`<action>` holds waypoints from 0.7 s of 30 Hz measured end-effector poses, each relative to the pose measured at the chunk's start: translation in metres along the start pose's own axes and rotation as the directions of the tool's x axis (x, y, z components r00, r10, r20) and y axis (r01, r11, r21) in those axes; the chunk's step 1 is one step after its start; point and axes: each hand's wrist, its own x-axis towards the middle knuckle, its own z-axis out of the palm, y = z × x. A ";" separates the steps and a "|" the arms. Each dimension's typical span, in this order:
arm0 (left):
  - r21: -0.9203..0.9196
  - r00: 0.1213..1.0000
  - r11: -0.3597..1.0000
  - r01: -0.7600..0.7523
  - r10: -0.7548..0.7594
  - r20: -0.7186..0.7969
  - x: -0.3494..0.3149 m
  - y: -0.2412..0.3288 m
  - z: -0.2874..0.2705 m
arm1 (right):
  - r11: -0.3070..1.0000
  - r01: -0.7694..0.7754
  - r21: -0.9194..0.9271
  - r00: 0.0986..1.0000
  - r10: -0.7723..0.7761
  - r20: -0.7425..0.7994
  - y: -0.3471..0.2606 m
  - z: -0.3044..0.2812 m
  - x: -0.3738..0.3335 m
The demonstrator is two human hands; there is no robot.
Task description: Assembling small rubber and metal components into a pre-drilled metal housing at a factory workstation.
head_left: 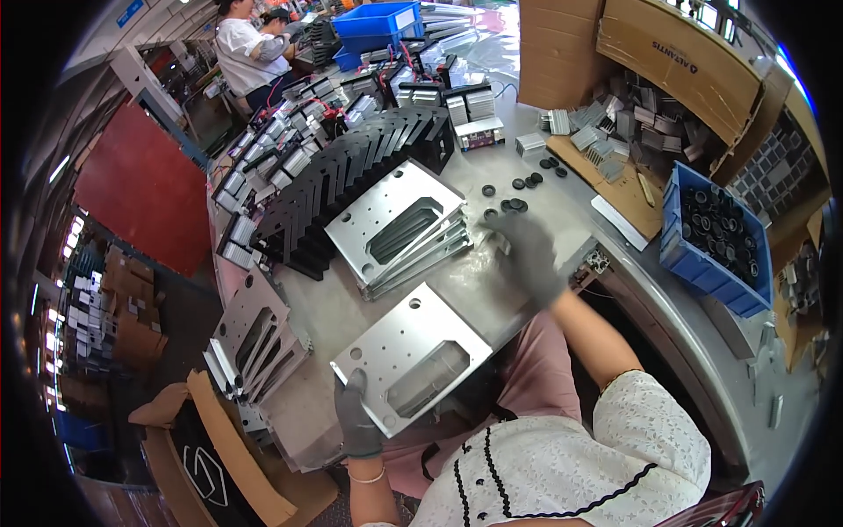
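Observation:
My left hand (358, 420), in a grey glove, grips the lower left edge of a silver metal plate (406, 347). The plate has a large cut-out and several small round holes, and it is tilted above the near edge of the bench. My right hand (529, 256), also gloved, is smeared by motion over the bench; its fingers cannot be made out. Just beyond its fingertips lie several small black rubber rings (515, 205). A stack of similar plates (378, 215) rests left of that hand, and another stack (248, 325) stands at the left bench edge.
Black brackets (351, 167) stand in a row behind the plates, with wired heat-sink assemblies (290, 145) beyond. At right, a blue bin (762, 297) holds black rings. Loose heat sinks (645, 119) lie by a cardboard box (680, 61). Another person (246, 53) is at the far left.

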 end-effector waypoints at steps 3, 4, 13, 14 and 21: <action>-0.025 0.997 0.997 -0.076 0.076 -0.013 0.008 -0.005 0.018 | 0.930 -0.075 -0.360 0.986 0.123 0.114 0.036 0.010 0.024; 0.210 0.977 0.963 -0.167 0.191 -0.097 0.014 -0.008 0.026 | 0.929 -0.034 -0.367 0.988 0.086 0.128 0.050 0.014 0.025; -0.055 0.973 0.972 -0.227 0.225 -0.041 -0.014 0.005 0.059 | 0.928 0.222 0.298 0.972 -0.187 -0.142 -0.066 -0.016 0.008; -0.050 0.985 0.984 -0.173 0.172 -0.023 -0.018 0.009 0.067 | 0.917 0.300 0.264 0.954 -0.281 -0.107 -0.087 -0.016 0.001; -0.058 0.981 0.995 -0.087 0.096 0.169 -0.026 0.005 0.075 | 0.887 0.369 0.277 0.907 -0.409 0.101 -0.121 -0.010 -0.028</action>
